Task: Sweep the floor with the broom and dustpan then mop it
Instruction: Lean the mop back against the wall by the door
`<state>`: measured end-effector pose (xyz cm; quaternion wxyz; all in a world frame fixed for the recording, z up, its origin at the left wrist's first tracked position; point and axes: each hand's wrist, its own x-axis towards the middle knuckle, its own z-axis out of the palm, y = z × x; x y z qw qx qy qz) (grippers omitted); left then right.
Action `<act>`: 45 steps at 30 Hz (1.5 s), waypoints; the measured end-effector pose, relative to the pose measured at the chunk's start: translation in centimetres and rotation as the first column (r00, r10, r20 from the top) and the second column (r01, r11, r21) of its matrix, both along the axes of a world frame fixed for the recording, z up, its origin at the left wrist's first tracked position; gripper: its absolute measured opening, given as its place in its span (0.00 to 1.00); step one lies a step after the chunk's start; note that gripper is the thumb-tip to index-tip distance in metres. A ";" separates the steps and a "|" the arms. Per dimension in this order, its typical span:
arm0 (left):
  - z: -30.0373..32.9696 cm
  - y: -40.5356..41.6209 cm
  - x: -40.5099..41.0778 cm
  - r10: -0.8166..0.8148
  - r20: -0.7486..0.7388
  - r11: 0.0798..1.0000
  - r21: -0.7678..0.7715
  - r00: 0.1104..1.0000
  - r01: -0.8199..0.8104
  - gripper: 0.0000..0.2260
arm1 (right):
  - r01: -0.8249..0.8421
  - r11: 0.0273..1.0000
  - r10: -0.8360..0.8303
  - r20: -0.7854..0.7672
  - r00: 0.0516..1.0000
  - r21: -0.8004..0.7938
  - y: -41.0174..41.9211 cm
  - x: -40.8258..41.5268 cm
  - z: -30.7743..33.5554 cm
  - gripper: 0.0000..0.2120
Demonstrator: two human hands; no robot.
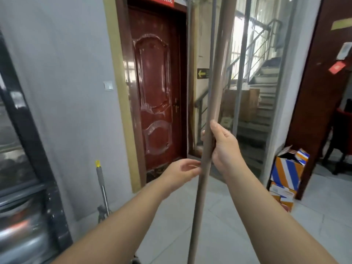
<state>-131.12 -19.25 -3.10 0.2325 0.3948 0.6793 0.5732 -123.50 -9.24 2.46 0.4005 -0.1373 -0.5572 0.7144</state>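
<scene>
Right hand grips the long brown wooden pole, thumb up along it & fingers curled round behind; pole stands near upright in centre of view, lower end out of frame. Left hand is loosely open just beside the pole lower down, fingertips at/near it, can't tell if touching. Grey metal handle w/ yellow tip leans on grey wall at left, near dark red panelled door; pale tiled floor below.

Open tile floor ahead; boxes rt, 2nd handle lt.
</scene>
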 end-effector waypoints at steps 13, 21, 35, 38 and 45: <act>1.3 11.0 -21.6 0.170 0.076 0.980 0.097 0.983 -0.177 0.08 | -0.219 0.960 0.230 -0.048 0.972 0.175 11.6 -23.6 2.6 0.08; 1.1 18.3 -35.0 0.234 0.158 0.955 0.147 0.959 -0.257 0.09 | -0.250 0.826 0.213 0.131 0.968 0.505 19.4 -35.9 4.4 0.14; -0.8 23.9 -54.4 0.517 0.435 0.720 0.244 0.737 -0.649 0.05 | -0.368 0.449 0.225 0.296 0.928 0.814 27.1 -60.1 3.0 0.23; 1.1 22.2 -58.3 0.510 0.417 0.681 0.338 0.753 -0.649 0.08 | -0.400 0.417 0.265 0.311 0.913 0.816 25.6 -65.3 2.6 0.24; -1.3 18.2 -68.1 0.653 0.331 0.657 0.198 0.681 -0.727 0.05 | -0.508 0.418 0.442 0.320 0.838 0.753 20.6 -76.5 2.4 0.23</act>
